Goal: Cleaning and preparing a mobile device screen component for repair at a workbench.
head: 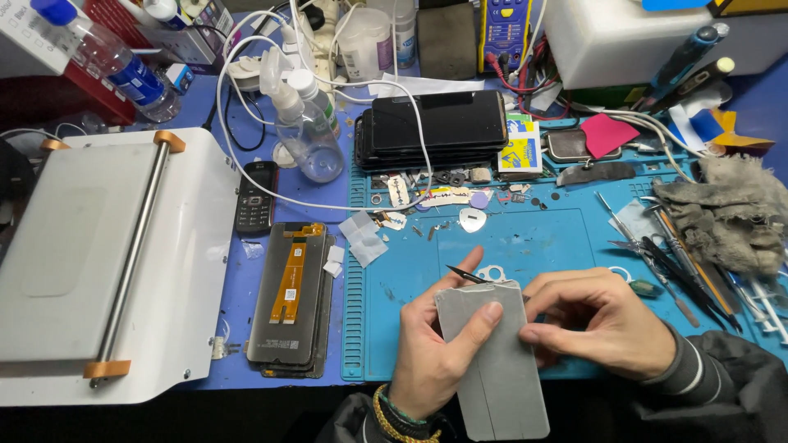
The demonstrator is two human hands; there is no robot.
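L hand (431,349) wrapped round grey phone panel (492,361), thumb across its face, fingers (484,316) shut on it. R hand (603,324) curled at panel's right edge, pinching it; black tweezers (466,275) poke out just above fingertips. Panel long axis runs away from body, top end tilted slightly left, low end hangs past blue mat (566,238) edge. Yellow-blue label pack (520,150) well beyond fingers, by stacked phones (435,127). Open mat room just above fingers; tools (677,258) crowd right; on the counter (242,287), display w/ orange flex (289,291) left.
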